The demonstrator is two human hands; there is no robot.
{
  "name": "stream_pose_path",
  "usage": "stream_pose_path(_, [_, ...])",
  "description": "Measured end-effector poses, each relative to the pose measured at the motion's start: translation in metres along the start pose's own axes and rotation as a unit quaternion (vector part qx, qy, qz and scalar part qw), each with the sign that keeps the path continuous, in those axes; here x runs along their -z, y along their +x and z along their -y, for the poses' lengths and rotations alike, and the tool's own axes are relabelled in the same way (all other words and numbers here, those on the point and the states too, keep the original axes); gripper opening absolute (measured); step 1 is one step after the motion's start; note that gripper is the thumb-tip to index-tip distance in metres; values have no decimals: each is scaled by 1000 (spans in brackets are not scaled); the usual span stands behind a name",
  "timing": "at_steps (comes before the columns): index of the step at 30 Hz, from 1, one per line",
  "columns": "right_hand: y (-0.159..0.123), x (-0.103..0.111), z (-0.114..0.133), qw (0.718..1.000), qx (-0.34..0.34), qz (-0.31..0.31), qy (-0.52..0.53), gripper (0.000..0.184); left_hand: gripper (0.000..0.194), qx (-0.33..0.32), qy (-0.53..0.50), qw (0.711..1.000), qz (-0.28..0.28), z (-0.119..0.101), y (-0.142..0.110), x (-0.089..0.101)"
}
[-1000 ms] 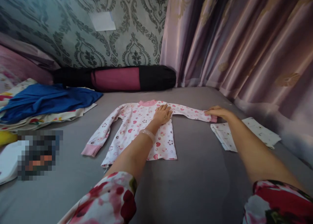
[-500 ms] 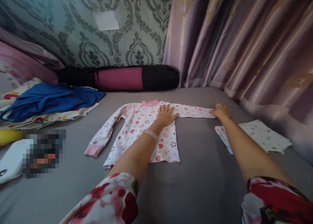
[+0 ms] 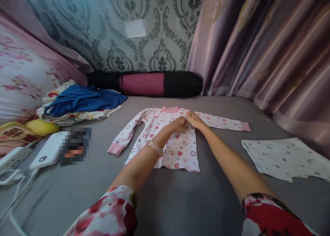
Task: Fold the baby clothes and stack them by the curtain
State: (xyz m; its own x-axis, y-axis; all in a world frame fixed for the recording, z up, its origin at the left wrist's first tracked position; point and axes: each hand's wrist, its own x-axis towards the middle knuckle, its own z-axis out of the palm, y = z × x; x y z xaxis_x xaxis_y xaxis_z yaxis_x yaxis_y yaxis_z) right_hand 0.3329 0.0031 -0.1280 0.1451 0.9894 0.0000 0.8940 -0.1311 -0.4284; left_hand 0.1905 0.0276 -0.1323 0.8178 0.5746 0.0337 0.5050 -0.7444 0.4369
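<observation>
A child's long-sleeved shirt (image 3: 157, 126), white with pink and red hearts and flowers, lies spread flat on the grey sheet. Its collar and cuffs are pink. One sleeve slants down to the left, and the other stretches out to the right. My left hand (image 3: 179, 124), a pale bangle on its wrist, rests on the upper chest of the shirt with fingers curled in on the cloth. Close beside it, my right hand (image 3: 195, 119) is at the right shoulder seam, its fingers pressed together on the fabric. Both sets of fingertips are partly hidden.
A folded white patterned cloth (image 3: 286, 157) lies at the right. Blue clothing (image 3: 85, 100) tops a pile at the left, near a white power bank (image 3: 50, 151), cables and a power strip (image 3: 15, 158). A black and maroon roll (image 3: 144, 84) lies along the wall by the curtains (image 3: 232, 57).
My right hand has let go of the right cuff and come left to the shoulder. My left hand, flat before, has curled its fingers. The view has turned left.
</observation>
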Motion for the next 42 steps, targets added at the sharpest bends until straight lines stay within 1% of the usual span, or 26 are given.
stream_pose_path(2, [-4, -10, 2, 998, -27, -24, -46, 57, 34, 13, 5, 1000, 25, 6, -25, 14])
stream_pose_path(3, [-6, -14, 2, 996, -35, -40, -74, 59, 32, 22, 13, 999, 22, 9, -39, 22])
stream_pose_path(4, [-8, -19, 2, 993, -39, -56, -100, 62, 33, 33, 20, 999, 13, 11, -54, 30])
stream_pose_path(6, [-12, -25, 1, 987, -35, -75, -136, 65, 39, 55, 27, 998, -27, 14, -84, 48])
stream_pose_path(9, [-10, -28, 0, 986, -38, -60, -150, 66, 41, 114, 48, 989, -84, 22, -130, 74])
stream_pose_path(11, [-7, -25, 1, 988, -50, -35, -145, 66, 36, 162, 67, 978, -117, 31, -161, 88])
stream_pose_path(12, [-5, -22, 3, 988, -62, -22, -141, 66, 32, 193, 77, 971, -121, 37, -177, 93])
stream_pose_path(14, [-4, -16, 10, 987, -81, -17, -140, 65, 32, 271, 100, 946, -146, 51, -208, 100])
stream_pose_path(15, [-4, -14, 16, 986, -77, -30, -142, 63, 34, 310, 106, 935, -137, 58, -223, 101])
stream_pose_path(17, [-4, -12, 32, 986, -36, -75, -143, 54, 38, 385, 94, 910, -125, 71, -248, 100])
stream_pose_path(19, [-3, -15, 54, 986, 30, -107, -123, 43, 43, 429, 63, 895, -107, 78, -267, 96])
stream_pose_path(22, [6, -31, 94, 989, 107, -88, -56, 36, 45, 446, 27, 890, -90, 81, -280, 91])
stream_pose_path(25, [20, -57, 132, 982, 178, -65, 26, 34, 45, 457, -1, 885, -91, 77, -284, 88])
stream_pose_path(27, [29, -73, 153, 975, 201, -61, 70, 33, 48, 462, -37, 881, -98, 76, -284, 87])
stream_pose_path(29, [35, -86, 168, 973, 204, -55, 92, 33, 47, 455, -78, 879, -117, 76, -286, 86])
stream_pose_path(32, [41, -100, 180, 979, 179, -48, 87, 33, 41, 435, -133, 879, -144, 80, -288, 88])
stream_pose_path(34, [43, -107, 182, 983, 158, -50, 76, 33, 39, 419, -158, 878, -171, 85, -288, 95])
stream_pose_path(36, [43, -112, 182, 985, 145, -55, 70, 33, 38, 406, -174, 870, -220, 91, -287, 108])
stream_pose_path(40, [38, -116, 180, 985, 150, -64, 52, 36, 40, 389, -185, 838, -336, 109, -281, 142])
stream_pose_path(42, [33, -115, 182, 986, 150, -61, 33, 39, 40, 380, -180, 830, -367, 123, -276, 157])
